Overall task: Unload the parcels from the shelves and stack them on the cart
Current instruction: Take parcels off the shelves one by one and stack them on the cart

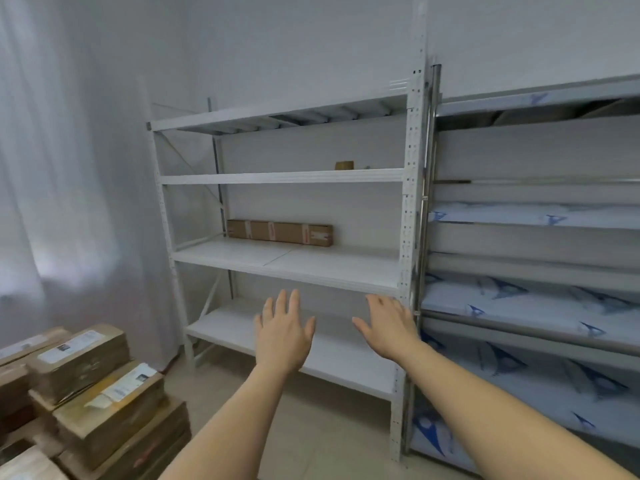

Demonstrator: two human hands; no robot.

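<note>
On the middle shelf (284,261), 1 long parcel (280,232) wants both empty, spread hands, left hand (284,332) and right hand (389,327), gripping its ends evenly.

From my headset feed I see only two bare forearms and hands of the person. My left hand (284,332) has no glove, ring or watch on it, and the forearm behind it carries no sleeve as far as the bottom edge of the view. My right hand (389,323) is likewise uncovered, with a bare wrist and forearm. The nails look short and unpainted, though the blur keeps me from being sure.
</note>
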